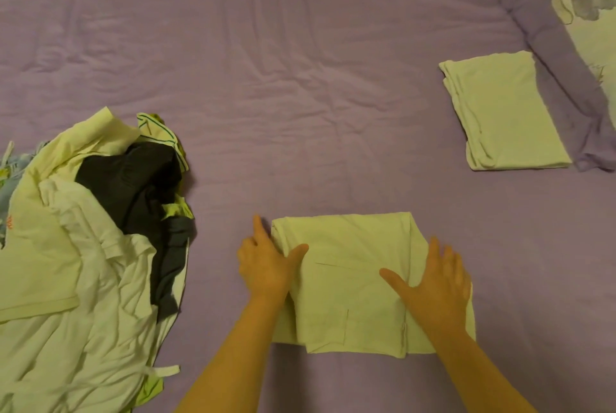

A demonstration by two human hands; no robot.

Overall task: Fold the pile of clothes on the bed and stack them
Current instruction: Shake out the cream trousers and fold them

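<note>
Cloth folded into a pale square, the garment (353, 282) lay near the bed's (300, 96) near edge, about midway along it, directly ahead of me. Both of my hands were on it, palms down with fingers straight and spread, pressing rather than gripping anything. My left hand (266, 266) rested on its left border, thumb over the fabric and fingers partly on the sheet; my right hand (436, 286) lay flat over its right side. The piece looked roughly as wide as deep, with no clear long axis. The folded stack (506, 112) sat well apart, toward the far right of the bed beside the purple ruffle (550, 36), so I judged my right hand the nearer for carrying the garment there. The unfolded pile (86, 246) of white, yellow and dark clothes lay at the left edge, nearer my left hand. Both forearms reached straight forward, nearly parallel.
</note>
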